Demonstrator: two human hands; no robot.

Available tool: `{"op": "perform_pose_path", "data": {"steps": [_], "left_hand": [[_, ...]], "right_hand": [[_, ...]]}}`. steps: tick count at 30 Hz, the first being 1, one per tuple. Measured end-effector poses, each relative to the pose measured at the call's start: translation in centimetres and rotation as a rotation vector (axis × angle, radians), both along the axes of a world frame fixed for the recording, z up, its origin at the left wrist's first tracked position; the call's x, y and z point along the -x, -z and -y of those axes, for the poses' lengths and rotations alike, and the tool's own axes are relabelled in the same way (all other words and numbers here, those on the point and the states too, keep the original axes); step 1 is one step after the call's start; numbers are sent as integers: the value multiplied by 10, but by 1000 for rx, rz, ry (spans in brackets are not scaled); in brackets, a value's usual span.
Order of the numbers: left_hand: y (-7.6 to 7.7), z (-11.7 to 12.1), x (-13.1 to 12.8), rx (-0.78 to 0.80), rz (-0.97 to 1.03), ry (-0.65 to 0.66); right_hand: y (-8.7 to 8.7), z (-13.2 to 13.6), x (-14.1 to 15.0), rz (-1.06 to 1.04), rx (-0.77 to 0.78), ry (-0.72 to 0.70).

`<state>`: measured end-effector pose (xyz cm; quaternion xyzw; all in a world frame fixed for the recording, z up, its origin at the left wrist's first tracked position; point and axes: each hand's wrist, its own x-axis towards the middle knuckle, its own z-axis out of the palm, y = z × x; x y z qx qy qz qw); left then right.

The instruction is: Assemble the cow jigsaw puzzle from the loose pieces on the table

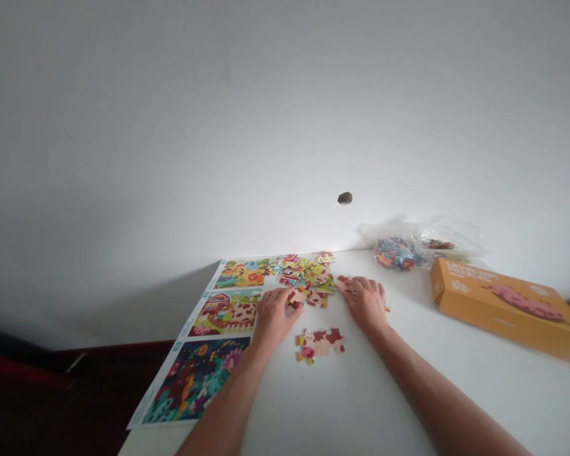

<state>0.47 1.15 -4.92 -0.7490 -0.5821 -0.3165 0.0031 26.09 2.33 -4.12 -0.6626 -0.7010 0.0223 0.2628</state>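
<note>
My left hand rests on the white table with fingers curled, its tips on a puzzle piece at the near edge of a pile of loose coloured pieces. My right hand lies beside it, fingers bent over a brownish piece at the pile's right edge. Between my wrists sits a small joined cluster of pieces showing a brown-and-white cow with a pink snout.
A sheet of three picture guides lies along the table's left edge. An orange puzzle box lies at the right. Clear plastic bags of pieces sit against the white wall, which has a small dark mark.
</note>
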Motion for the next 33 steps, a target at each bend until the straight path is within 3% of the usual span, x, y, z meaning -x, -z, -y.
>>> {"op": "perform_pose_path", "data": {"steps": [3,8,10,13,17,23,30,33], "left_hand": [[-1,0,-2,-7,10,7],[0,-6,4,-61,87,-75],[1,-7,8,-96,102,-144],[0,-6,11,-106,53,-157],[-1,1,4,-22,-70,1],[-5,5,0,39,-97,18],[-24,22,-10,188,-103,494],[-26,26,-14,260,-136,556]], "right_hand": [[0,1,1,20,6,-39],[-3,11,10,108,28,-429],[-3,12,13,128,61,-450],[-1,10,13,115,86,-332],[1,5,6,97,70,-206],[-6,11,9,100,5,-392],[-14,12,6,47,13,-441],[-14,10,-1,18,34,-481]]}}
